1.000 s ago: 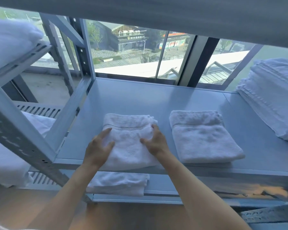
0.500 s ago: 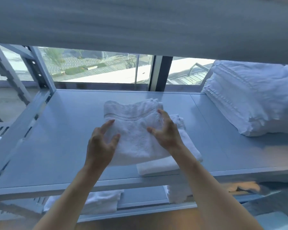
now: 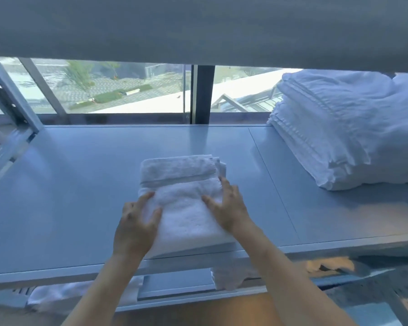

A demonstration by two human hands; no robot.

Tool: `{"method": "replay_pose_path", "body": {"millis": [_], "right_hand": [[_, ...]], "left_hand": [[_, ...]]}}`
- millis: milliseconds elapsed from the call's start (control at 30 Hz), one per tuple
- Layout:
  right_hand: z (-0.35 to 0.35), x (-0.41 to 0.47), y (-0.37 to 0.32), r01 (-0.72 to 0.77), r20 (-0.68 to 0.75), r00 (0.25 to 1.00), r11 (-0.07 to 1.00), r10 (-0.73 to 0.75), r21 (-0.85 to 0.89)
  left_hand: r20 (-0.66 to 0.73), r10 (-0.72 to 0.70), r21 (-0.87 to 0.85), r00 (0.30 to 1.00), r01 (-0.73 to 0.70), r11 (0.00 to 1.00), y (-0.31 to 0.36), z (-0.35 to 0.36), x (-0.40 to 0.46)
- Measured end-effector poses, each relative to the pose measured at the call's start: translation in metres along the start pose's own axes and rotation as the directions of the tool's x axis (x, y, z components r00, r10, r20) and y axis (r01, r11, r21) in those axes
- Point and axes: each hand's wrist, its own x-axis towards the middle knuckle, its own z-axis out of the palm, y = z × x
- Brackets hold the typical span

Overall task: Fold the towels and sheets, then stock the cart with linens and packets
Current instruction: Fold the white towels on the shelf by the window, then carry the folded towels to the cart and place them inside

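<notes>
A folded white towel [image 3: 181,205] lies near the front edge of the grey metal shelf [image 3: 76,198], on top of a second folded towel of which only a thin edge [image 3: 222,246] shows. My left hand [image 3: 136,225] rests on the top towel's left side, thumb on top and fingers along the edge. On the towel's right side my right hand [image 3: 229,209] lies flat with straight, spread fingers. Both forearms reach in from below.
A tall stack of folded white sheets [image 3: 335,137] fills the shelf's right end. The shelf above [image 3: 198,27] hangs low overhead. More white towels [image 3: 231,277] lie on the lower shelf. A window runs behind the rack, and a metal upright [image 3: 12,100] stands at left.
Both hands moved the left towel to the right and set it on top of the other folded towel; the view also shifted right, bringing the sheet stack closer.
</notes>
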Motion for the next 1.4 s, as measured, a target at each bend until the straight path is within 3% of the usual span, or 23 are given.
{"method": "replay_pose_path", "body": {"millis": [100,300,567,667,767,1067,1200,1400], "right_hand": [[-0.003,0.007,0.007,-0.003,0.009,1.000,1.000,0.003,-0.016],[-0.009,0.012,0.007,-0.071,0.171,0.985,0.971,0.032,0.229],[-0.006,0.017,0.002,-0.193,0.290,0.955,0.878,0.066,0.437],[0.006,0.015,0.002,-0.232,0.356,0.933,0.834,0.046,0.501],[0.020,0.006,-0.005,-0.182,0.341,0.940,0.855,0.006,0.485],[0.074,-0.094,-0.110,0.143,0.287,0.922,0.919,-0.259,0.368],[0.114,-0.163,-0.172,0.273,0.296,0.882,0.909,-0.367,0.314],[0.192,-0.269,-0.266,0.439,0.344,0.798,0.869,-0.494,0.230]], "left_hand": [[-0.005,-0.035,0.010,0.999,0.035,0.999,-0.001,0.000,0.003],[0.240,-0.249,-0.199,0.938,0.298,0.933,-0.001,-0.007,0.012],[0.396,-0.265,-0.356,0.879,0.412,0.839,-0.004,-0.020,0.014],[0.322,-0.315,-0.379,0.893,0.426,0.821,-0.013,-0.025,0.003],[0.235,-0.356,-0.386,0.904,0.423,0.820,-0.021,-0.037,-0.014],[-0.078,-0.400,-0.304,0.913,0.360,0.882,-0.057,-0.119,-0.090],[-0.191,-0.433,-0.333,0.881,0.357,0.873,-0.098,-0.182,-0.140],[-0.410,-0.484,-0.368,0.773,0.345,0.863,-0.158,-0.278,-0.221]]}}
